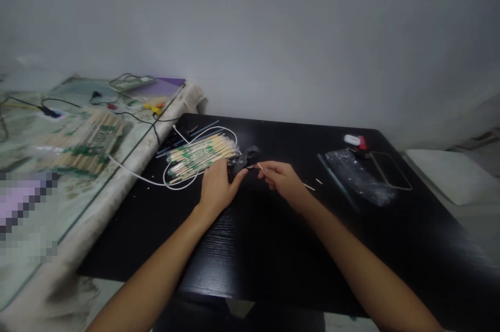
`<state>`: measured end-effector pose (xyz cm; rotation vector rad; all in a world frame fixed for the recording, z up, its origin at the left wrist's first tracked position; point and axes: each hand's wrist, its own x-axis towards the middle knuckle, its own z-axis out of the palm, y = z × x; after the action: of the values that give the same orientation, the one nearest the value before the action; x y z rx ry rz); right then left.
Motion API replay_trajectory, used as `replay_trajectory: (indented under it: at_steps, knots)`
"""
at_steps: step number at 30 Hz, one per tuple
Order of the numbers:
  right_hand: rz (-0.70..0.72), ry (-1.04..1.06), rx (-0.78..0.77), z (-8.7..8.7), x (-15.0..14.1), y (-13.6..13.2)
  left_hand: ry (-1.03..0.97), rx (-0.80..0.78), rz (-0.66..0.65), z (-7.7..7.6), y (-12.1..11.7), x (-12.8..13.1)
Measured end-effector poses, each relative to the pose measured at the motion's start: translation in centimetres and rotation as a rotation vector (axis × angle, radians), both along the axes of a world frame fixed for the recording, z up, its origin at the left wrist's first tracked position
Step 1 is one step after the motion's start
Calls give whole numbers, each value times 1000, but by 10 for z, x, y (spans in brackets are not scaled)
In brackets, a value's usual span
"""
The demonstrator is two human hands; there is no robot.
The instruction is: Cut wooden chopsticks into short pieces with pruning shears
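My left hand [217, 182] is closed around a small black object [249, 156] with a rounded outline, the thumb stretched along its near side. A little shiny edge shows by the thumb tip, but the object's kind is unclear. Close by on the right, my right hand [278, 176] pinches a thin pale wooden stick [260, 166], its tip near the black object. Behind my left hand lies a clear, green-printed pack of chopsticks [199, 155], with a white cable [175, 186] looped around it.
The black table [242, 248] carries short stick pieces [309, 186], a crumpled plastic bag [357, 175], a phone [390, 169] and a white case [352, 139] to the right. On the cloth-covered surface at left sits another chopstick pack [91, 142] among cables.
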<state>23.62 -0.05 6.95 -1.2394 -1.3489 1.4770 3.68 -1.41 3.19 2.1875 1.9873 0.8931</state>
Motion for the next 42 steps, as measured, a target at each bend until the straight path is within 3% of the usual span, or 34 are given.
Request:
replay_trajectory:
  at_steps: [6,17,30,42]
  knots:
    - [66,-152,139,-2,4,1,28,-31,-58,-6,-6,9]
    - [82,-154,244,-4,8,4,-109,-115,-112,0,-9,6]
    - [63,-187,249,-4,9,6,-31,-236,-98,5,-8,7]
    - [85,-247,272,0,12,6,-46,-186,-128,2,-8,5]
